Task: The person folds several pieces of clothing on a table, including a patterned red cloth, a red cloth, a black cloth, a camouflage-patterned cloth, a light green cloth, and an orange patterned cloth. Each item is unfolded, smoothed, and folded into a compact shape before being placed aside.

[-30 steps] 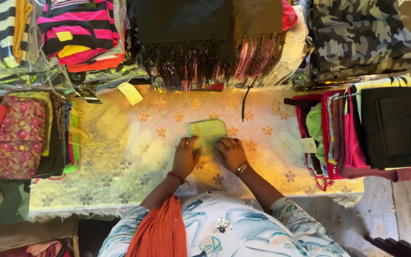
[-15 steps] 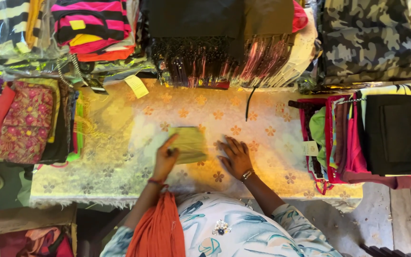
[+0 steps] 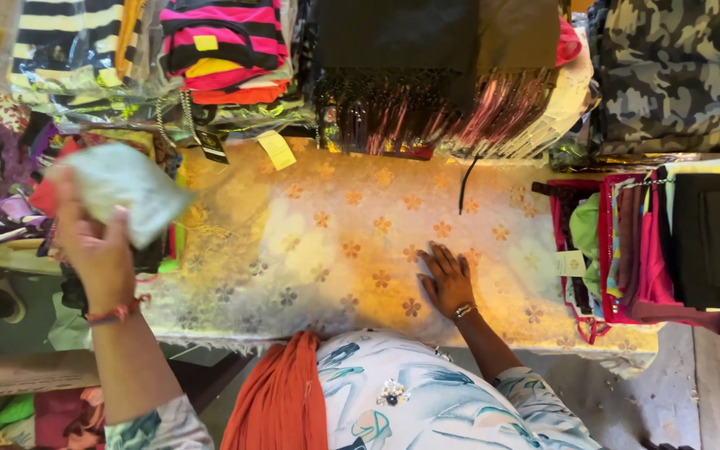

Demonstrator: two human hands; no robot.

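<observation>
My left hand [image 3: 93, 246] is raised at the left and grips a folded pale green cloth [image 3: 122, 190], blurred, held over the stacks of clothes on that side. My right hand [image 3: 446, 279] lies flat, fingers spread, on a yellow-orange cloth with flower prints [image 3: 335, 242] that covers the table in front of me. Nothing is under or in the right hand.
Folded garments surround the table: striped and pink ones in plastic [image 3: 218, 50] at the back left, dark fringed scarves [image 3: 410, 92] at the back, camouflage fabric [image 3: 677, 75] at the back right, pink and black stacks [image 3: 668, 242] at the right, patterned cloths [image 3: 2, 167] at the left.
My left hand has lifted the folded green cloth off the table's middle and swung it up and to the left. My right hand stays on the flowered cloth.
</observation>
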